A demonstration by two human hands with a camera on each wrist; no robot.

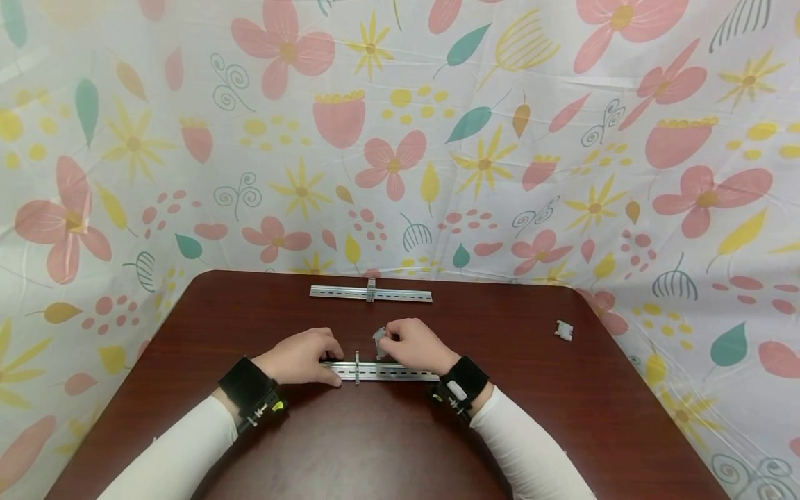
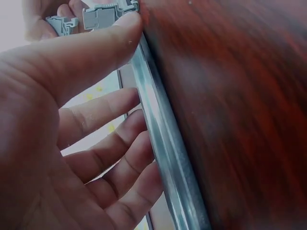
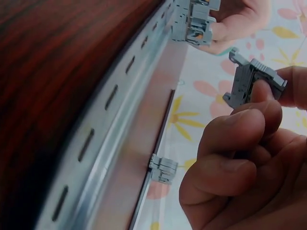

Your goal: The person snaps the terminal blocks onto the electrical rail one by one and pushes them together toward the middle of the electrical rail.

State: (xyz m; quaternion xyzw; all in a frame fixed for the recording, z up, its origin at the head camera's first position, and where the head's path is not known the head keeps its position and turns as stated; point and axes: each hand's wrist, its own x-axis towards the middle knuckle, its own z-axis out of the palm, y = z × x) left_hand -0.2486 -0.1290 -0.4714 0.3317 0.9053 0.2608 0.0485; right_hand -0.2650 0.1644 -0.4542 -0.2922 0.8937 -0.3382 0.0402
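A slotted metal DIN rail (image 1: 400,373) lies across the table before me, with an upright grey terminal block (image 1: 357,368) seated on it. My left hand (image 1: 303,357) grips the rail's left part. In the left wrist view its thumb reaches up to the mounted block (image 2: 103,18), and the curled fingers touch the rail's far edge. My right hand (image 1: 420,345) pinches another grey terminal block (image 3: 247,81) between thumb and fingers. That block is just behind the rail, apart from it, right of the mounted one.
Farther back lies a second DIN rail (image 1: 337,292) carrying grey terminal blocks (image 1: 371,290) near its middle. A loose light-grey piece (image 1: 564,330) rests on the right side of the brown table (image 1: 500,312). A flower-patterned cloth (image 1: 394,139) hangs behind the table.
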